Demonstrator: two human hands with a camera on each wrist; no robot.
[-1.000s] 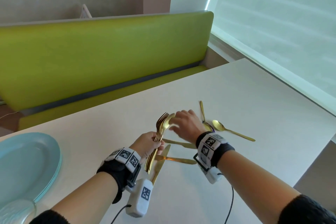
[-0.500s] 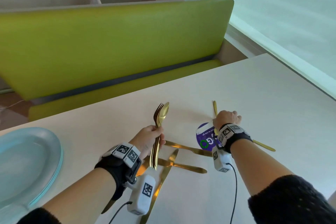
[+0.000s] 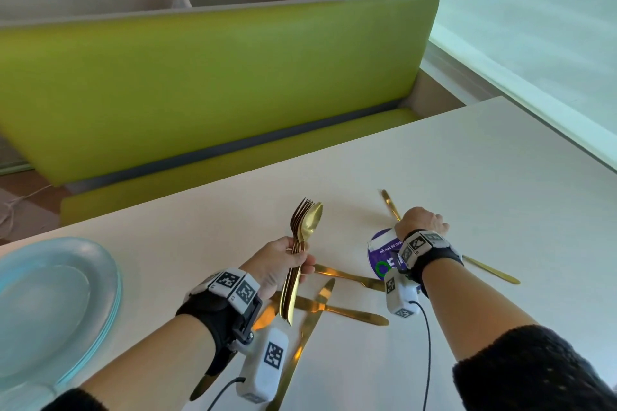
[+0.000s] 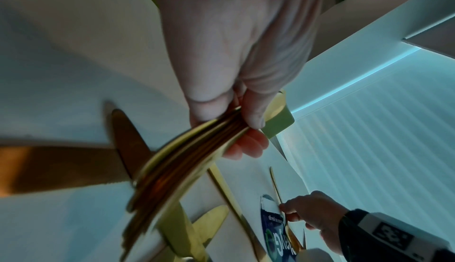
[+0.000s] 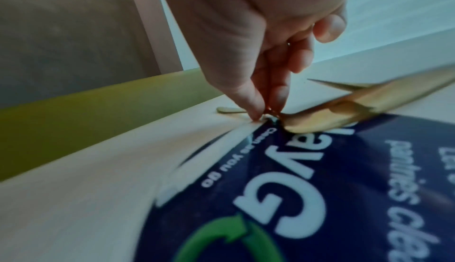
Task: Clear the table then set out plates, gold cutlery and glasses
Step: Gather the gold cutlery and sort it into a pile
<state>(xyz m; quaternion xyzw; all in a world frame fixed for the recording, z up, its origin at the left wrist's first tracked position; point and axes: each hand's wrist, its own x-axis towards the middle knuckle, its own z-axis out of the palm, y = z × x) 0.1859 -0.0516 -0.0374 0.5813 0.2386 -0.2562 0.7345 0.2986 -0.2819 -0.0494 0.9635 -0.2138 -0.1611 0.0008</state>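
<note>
Left hand [image 3: 278,262] gripped a bundle of gold forks and a spoon [image 3: 302,237]; right hand [image 3: 421,221] pinched a gold spoon [image 5: 317,121] lying on the table [image 3: 467,177].

The round purple sticker [image 5: 320,188] on the table reads "Clean as you go".
</note>
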